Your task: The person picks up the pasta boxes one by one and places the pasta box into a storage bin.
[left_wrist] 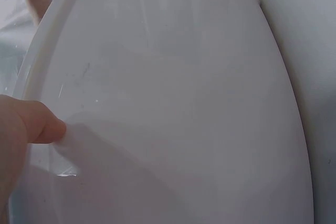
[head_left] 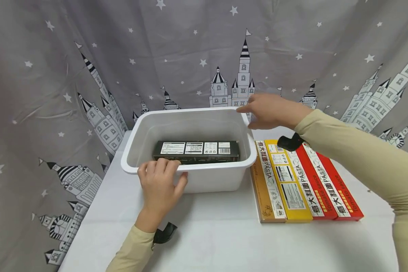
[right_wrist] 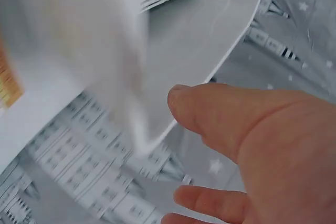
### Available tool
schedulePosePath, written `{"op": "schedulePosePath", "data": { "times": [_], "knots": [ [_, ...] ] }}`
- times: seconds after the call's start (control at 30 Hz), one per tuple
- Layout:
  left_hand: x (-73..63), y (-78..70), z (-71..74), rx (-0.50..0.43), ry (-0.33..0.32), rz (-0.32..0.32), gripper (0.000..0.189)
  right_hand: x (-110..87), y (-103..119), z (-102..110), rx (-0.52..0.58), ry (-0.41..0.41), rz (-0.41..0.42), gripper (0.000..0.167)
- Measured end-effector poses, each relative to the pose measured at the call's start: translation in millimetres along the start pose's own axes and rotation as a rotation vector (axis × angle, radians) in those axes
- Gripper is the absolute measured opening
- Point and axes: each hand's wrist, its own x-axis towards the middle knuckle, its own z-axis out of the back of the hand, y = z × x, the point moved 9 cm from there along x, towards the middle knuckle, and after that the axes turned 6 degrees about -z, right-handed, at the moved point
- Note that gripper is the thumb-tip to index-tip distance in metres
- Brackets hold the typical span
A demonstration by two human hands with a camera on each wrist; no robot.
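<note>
A white plastic bin (head_left: 209, 181) stands on the table, with a black box (head_left: 195, 150) bearing white label panels lying inside it. At its front rim, my left hand (head_left: 159, 187) grips the bin, fingers over the edge. The thumb (left_wrist: 44, 124) presses the outer wall in the left wrist view. My right hand (head_left: 266, 110) is at the back right corner, its index fingertip right at the rim. In the right wrist view the thumb and fingers are spread apart beside the corner, with nothing between them.
Right of the bin, several pasta boxes lie side by side: a brown one (head_left: 258, 196), a yellow one (head_left: 294, 179) and red ones (head_left: 341, 189). Behind the table hangs a grey curtain (head_left: 176, 34) printed with castles and stars. Black straps (head_left: 164, 233) hang at both wrists.
</note>
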Motion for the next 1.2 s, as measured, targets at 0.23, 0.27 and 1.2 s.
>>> {"op": "schedulePosePath", "data": {
  "times": [0.23, 0.27, 1.2],
  "knots": [
    [-0.1, 0.1, -0.6, -0.001, -0.011, -0.005, 0.023, -51.9, -61, -21, -0.015, 0.004, -0.136, 0.064],
    [-0.1, 0.2, -0.4, 0.0, -0.015, -0.01, 0.023, -59.3, -69, -25, -0.007, 0.005, -0.15, 0.065],
    [0.1, -2.2, -0.5, -0.017, -0.058, -0.028, 0.023, -196.2, -179, -154, 0.193, 0.034, -0.435, 0.075]
  ]
}}
